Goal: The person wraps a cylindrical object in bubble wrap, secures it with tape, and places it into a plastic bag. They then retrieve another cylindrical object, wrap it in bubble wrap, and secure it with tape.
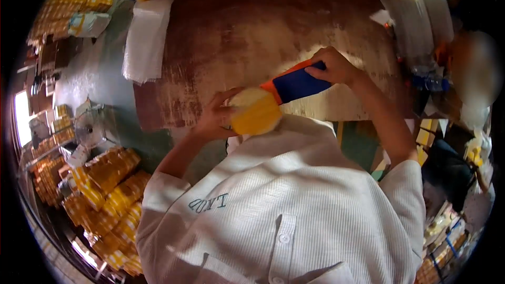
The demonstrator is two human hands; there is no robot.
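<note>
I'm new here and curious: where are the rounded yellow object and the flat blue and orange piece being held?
Rounded yellow object (pixel 256 112), head view: its blurred middle.
Flat blue and orange piece (pixel 300 83), head view: its dark blue face.

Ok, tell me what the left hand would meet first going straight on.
Past the yellow item in the left hand, probably the blue-orange object in the right hand; depth is unclear.

My left hand (pixel 214 117) holds a blurred yellow thing (pixel 256 118) near the tabletop's (pixel 221 37) close edge. With my right hand (pixel 336 67) I grip the right end of a blue-and-orange piece (pixel 301 84); its left end meets the yellow thing in my view. A white sheet (pixel 148 37) lies at the tabletop's left edge, and yellow packs (pixel 113 176) are piled to my left.
</note>
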